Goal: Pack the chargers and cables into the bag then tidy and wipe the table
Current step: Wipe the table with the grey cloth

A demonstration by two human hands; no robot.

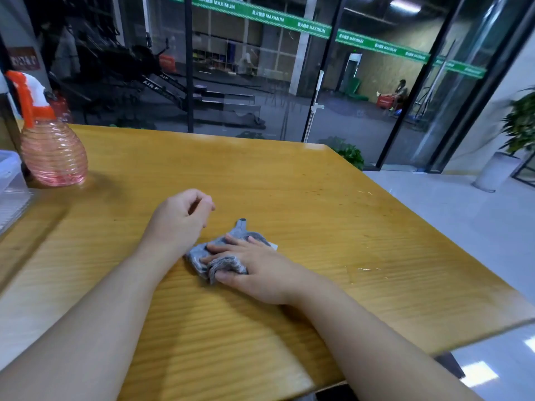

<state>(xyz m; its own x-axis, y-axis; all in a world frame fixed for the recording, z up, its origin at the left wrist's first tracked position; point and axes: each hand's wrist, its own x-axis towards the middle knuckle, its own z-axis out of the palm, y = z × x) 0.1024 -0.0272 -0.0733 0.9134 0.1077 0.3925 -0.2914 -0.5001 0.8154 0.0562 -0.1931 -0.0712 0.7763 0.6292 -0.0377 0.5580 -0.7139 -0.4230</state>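
On the yellow wooden table [289,183], the crumpled grey cloth [231,253] lies near the middle. The right hand [254,270] grips the cloth, thumb and fingers curled round it. Just beside the cloth, the left hand [179,218] hovers, loosely curled, holding nothing. At the table's far left corner stands a pink ribbed plastic spray bottle [52,151].

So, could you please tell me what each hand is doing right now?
Left hand: loosely curled, holds nothing.
Right hand: grips the cloth.

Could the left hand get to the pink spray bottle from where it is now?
Probably yes. The left hand holds nothing, and only bare table lies between it and the spray bottle at the far left.
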